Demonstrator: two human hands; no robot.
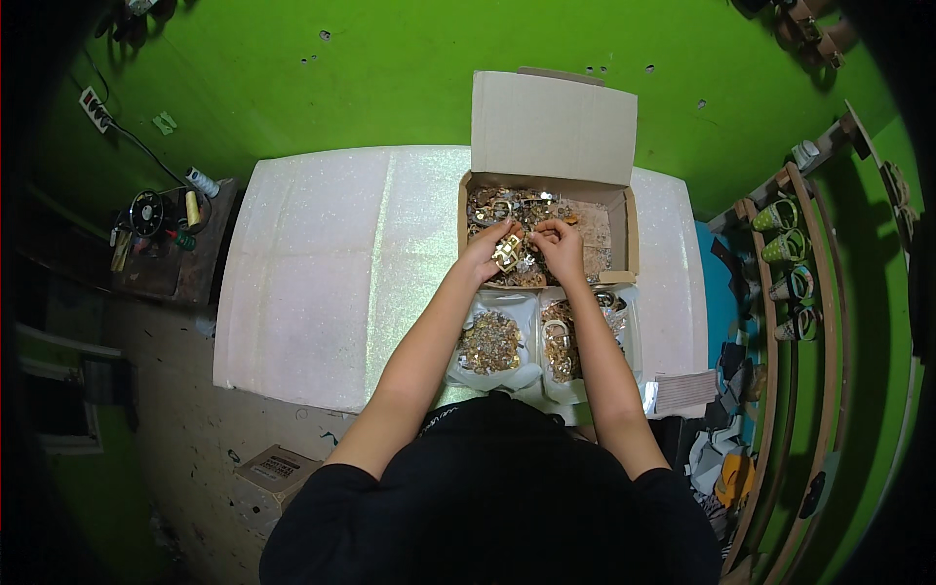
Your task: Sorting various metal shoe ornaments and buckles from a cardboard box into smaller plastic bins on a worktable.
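Observation:
An open cardboard box (631, 234) holds a jumble of small metal pieces, several of them looking like buckles, heaped mostly toward its left. Over this heap, my left hand (482, 255) is closed around a few shiny gold-coloured metal buckles (506, 253). My right hand (561, 252) is beside it, thumb and fingers pinched together near the buckles; whatever sits between those fingertips is too small to make out. Below the box, under my forearms, small mixed metal bits (490, 341) fill one white plastic-lined container, and larger metal buckles (558, 341) lie in another.
The box's lid (554, 127) stands raised toward the green wall. A shimmery white cover lies on the table (302, 273). Thread spools (202, 182) stand on a side table at left. Sandals (785, 244) hang on a wooden rack at right. A small carton (278, 470) sits on the floor.

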